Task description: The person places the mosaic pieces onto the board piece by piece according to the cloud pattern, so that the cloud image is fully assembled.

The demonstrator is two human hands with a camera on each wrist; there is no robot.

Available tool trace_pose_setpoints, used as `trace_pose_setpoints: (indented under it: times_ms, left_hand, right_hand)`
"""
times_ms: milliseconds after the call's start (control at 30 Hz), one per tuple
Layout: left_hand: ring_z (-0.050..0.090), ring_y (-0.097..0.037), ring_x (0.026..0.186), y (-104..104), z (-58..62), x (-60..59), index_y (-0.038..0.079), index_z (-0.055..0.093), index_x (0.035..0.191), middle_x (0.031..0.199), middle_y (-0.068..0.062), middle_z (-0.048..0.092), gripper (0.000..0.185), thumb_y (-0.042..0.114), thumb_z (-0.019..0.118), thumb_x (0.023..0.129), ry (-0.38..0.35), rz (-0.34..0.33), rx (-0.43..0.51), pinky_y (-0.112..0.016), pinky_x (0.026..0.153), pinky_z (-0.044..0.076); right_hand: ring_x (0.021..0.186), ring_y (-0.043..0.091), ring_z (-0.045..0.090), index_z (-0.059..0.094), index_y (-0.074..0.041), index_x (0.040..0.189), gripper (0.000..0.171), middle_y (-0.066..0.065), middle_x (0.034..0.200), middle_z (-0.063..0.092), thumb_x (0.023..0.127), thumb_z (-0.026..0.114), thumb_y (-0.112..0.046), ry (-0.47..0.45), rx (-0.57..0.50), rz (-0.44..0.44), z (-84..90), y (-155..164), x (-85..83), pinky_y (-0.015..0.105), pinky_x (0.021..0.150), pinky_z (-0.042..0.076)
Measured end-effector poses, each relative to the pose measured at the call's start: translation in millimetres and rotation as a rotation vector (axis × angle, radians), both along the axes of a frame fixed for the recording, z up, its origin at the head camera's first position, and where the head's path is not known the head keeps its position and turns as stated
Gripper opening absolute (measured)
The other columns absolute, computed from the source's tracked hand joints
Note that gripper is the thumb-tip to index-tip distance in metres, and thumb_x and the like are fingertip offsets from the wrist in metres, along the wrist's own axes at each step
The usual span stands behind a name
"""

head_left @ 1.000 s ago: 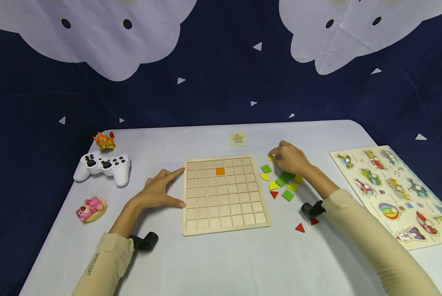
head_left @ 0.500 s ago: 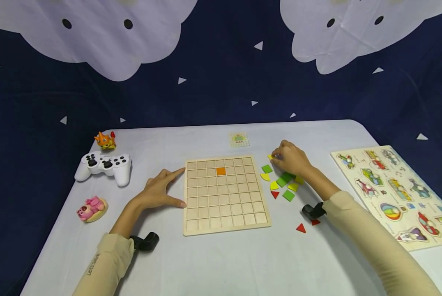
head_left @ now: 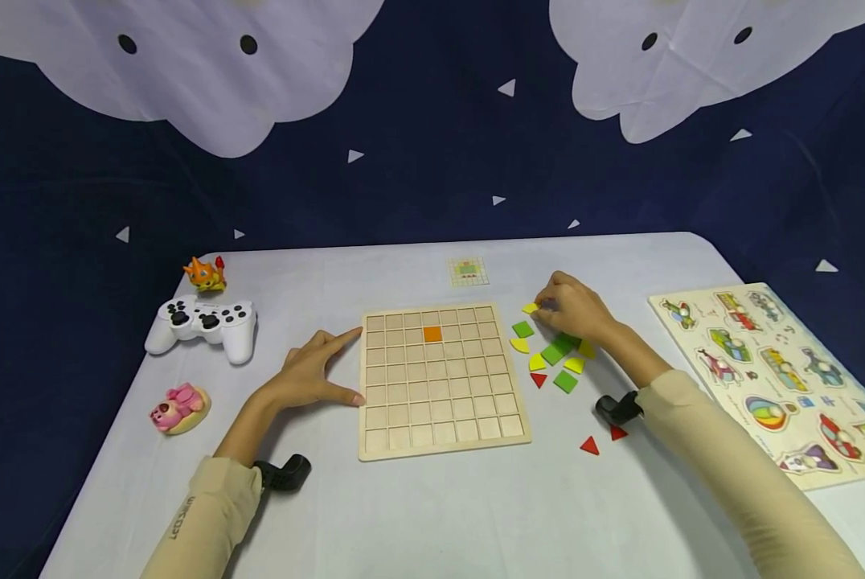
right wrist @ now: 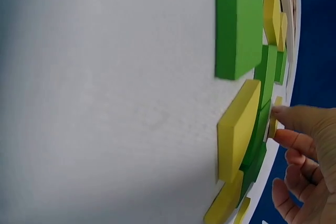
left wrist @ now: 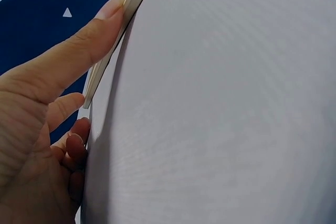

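While the left hand [head_left: 309,374] lies spread against the board [head_left: 440,382], the right hand's [head_left: 573,314] grip pinches a yellow tile [head_left: 530,308]

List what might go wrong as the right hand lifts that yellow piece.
1. The right hand pinches the yellow piece only by its edge, so it may slip.
2. Loose pieces crowd under the palm and may get scattered.
3. The left hand merely touches the wooden grid board at its edge, so the board may slide.
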State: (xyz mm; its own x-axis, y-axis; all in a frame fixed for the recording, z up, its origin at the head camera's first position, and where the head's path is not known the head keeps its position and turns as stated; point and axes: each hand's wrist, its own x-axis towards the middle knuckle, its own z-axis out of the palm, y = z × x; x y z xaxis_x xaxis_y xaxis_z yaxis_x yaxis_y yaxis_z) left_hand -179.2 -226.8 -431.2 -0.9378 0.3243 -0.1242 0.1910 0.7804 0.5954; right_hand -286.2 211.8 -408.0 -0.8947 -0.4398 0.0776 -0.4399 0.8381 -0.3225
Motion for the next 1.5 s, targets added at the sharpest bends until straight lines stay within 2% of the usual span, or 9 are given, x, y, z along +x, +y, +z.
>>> trace_pose_setpoints:
  times_ms: [267, 433, 733, 933, 1167, 1233, 1300, 1500]
  left_hand:
    - [0.043, -0.020, 0.097, 1, 0.9, 0.7, 0.019, 0.034, 0.156, 0.109, -0.008, 0.047, 0.115, 0.050, 0.090, 0.061, -0.007, -0.002, 0.006, -0.040, 0.086, 0.027]
    - [0.043, -0.019, 0.096, 0, 2.3, -0.8, 0.019, 0.034, 0.156, 0.107, -0.007, 0.047, 0.115, 0.049, 0.091, 0.061, -0.004, -0.011, 0.010, -0.039, 0.086, 0.027]
    - [0.044, -0.021, 0.101, -2, 4.9, -2.0, 0.020, 0.033, 0.156, 0.111, -0.009, 0.048, 0.116, 0.049, 0.091, 0.061, -0.025, -0.008, 0.022, -0.043, 0.090, 0.029]
    - [0.044, -0.021, 0.100, 0, 5.9, -1.8, 0.020, 0.034, 0.156, 0.111, -0.009, 0.048, 0.116, 0.047, 0.092, 0.060, -0.041, 0.002, 0.038, -0.046, 0.092, 0.028]
    - [0.043, -0.020, 0.098, 1, 4.1, -1.4, 0.021, 0.033, 0.156, 0.111, -0.008, 0.047, 0.116, 0.047, 0.092, 0.060, -0.047, 0.005, 0.040, -0.044, 0.091, 0.027]
    - [0.043, -0.021, 0.098, 0, 3.7, -1.6, 0.022, 0.033, 0.156, 0.111, -0.008, 0.047, 0.116, 0.048, 0.092, 0.060, -0.046, 0.006, 0.037, -0.044, 0.091, 0.027]
    - [0.043, -0.020, 0.098, 0, 3.7, -1.7, 0.022, 0.032, 0.156, 0.112, -0.008, 0.048, 0.116, 0.048, 0.092, 0.060, -0.047, 0.006, 0.034, -0.044, 0.091, 0.027]
    - [0.043, -0.021, 0.099, 1, 4.1, -1.9, 0.022, 0.032, 0.157, 0.112, -0.008, 0.048, 0.116, 0.048, 0.092, 0.060, -0.052, 0.009, 0.036, -0.043, 0.090, 0.027]
  right_hand:
    - [0.085, 0.022, 0.052, 0.076, 0.000, 0.102, 0.029, 0.009, 0.097, 0.056, 0.083, 0.078, -0.022, 0.017, 0.016, 0.044, 1.2, 0, -2.7, 0.042, 0.078, 0.048]
    - [0.084, 0.023, 0.053, 0.076, -0.001, 0.101, 0.029, 0.008, 0.097, 0.056, 0.081, 0.079, -0.023, 0.030, -0.045, 0.081, 7.2, -9, 1.0, 0.040, 0.074, 0.046]
    - [0.080, 0.020, 0.052, 0.077, -0.003, 0.098, 0.023, 0.006, 0.094, 0.056, 0.080, 0.079, -0.018, 0.052, -0.109, 0.219, 10.1, -49, 8.6, 0.034, 0.069, 0.045]
    - [0.080, 0.017, 0.050, 0.077, -0.004, 0.099, 0.023, 0.005, 0.094, 0.055, 0.082, 0.078, -0.018, 0.043, -0.116, 0.275, 9.9, -76, 14.7, 0.032, 0.068, 0.045]
    - [0.092, 0.024, 0.059, 0.077, -0.003, 0.100, 0.024, 0.005, 0.095, 0.056, 0.082, 0.079, -0.020, 0.046, -0.101, 0.322, 10.5, -105, 18.2, 0.031, 0.070, 0.046]
    - [0.089, 0.022, 0.058, 0.077, -0.003, 0.098, 0.023, 0.005, 0.093, 0.056, 0.082, 0.079, -0.020, 0.068, -0.093, 0.347, 10.2, -112, 18.2, 0.030, 0.069, 0.046]
    - [0.078, 0.017, 0.050, 0.078, -0.004, 0.097, 0.023, 0.004, 0.092, 0.055, 0.082, 0.078, -0.020, 0.078, -0.090, 0.371, 10.1, -120, 18.6, 0.030, 0.067, 0.046]
    - [0.077, 0.013, 0.051, 0.078, -0.005, 0.095, 0.018, 0.003, 0.091, 0.056, 0.084, 0.077, -0.019, 0.085, -0.088, 0.427, 7.2, -139, 20.0, 0.027, 0.068, 0.048]
